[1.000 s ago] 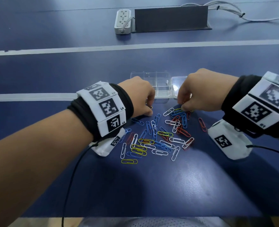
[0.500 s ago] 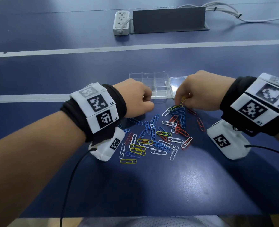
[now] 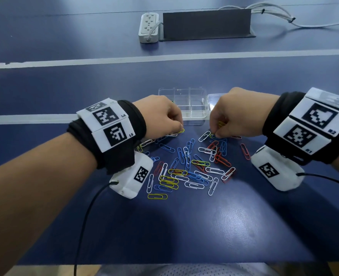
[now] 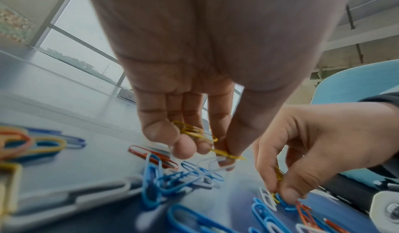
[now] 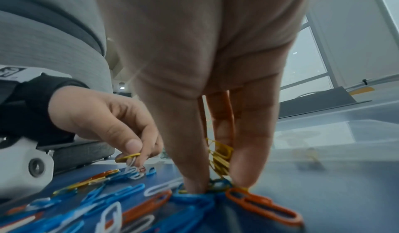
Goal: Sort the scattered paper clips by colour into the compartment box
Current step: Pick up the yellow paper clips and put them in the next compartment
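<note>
Head view | yellow clips (image 3: pixel 221 123) pinched in right hand (image 3: pixel 238 114) grip

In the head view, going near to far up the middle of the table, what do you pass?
Lone yellow paper clip → scattered clip pile → clear compartment box → white stripe → dark panel.

Navy table (image 3: pixel 65 42), bright windows (image 4: pixel 71 37)

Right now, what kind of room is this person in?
Probably an office or meeting room: a long blue table with a power strip and cable cover, big windows, and a swivel chair.
</note>
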A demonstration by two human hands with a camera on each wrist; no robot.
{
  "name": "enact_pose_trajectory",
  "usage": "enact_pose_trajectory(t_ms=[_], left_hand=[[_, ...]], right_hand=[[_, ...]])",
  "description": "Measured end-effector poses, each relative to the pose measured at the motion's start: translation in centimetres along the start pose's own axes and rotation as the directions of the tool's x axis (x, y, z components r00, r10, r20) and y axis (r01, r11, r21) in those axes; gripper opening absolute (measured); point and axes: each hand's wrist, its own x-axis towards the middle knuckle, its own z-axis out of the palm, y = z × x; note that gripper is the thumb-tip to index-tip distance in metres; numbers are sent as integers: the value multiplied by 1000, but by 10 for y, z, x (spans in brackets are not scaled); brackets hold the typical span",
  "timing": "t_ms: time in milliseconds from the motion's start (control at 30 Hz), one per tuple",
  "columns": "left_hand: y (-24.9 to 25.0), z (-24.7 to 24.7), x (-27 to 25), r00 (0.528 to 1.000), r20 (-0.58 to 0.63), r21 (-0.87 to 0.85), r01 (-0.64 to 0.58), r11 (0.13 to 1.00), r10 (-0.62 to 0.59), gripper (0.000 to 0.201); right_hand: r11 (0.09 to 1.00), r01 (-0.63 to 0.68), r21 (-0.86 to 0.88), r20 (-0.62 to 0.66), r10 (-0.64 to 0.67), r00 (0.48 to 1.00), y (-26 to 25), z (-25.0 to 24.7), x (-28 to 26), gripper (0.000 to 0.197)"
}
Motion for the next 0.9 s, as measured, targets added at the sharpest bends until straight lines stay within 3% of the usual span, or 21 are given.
enact_pose_trajectory(t_ms=[233,400,633,900], left_hand=[[0,0,-1,999,-47,-56,-15,998,13,7],[1,1,-1,1000,-18,-103,-3,995,1,10],[-1,-2,-1,999,46,-374,18,927,-1,12],[-7,2,6,999,-14,-302,24,953,-30,14]], right_hand=[[999,-15,52,30,14,999,3,-3,1,9],[998,-2,61,-17,3,1000,2,-4,3,20],[999,38,-33,-1,-38,999,0,1,7,23],[998,38,-42,20,-37,999,1,4,8,8]])
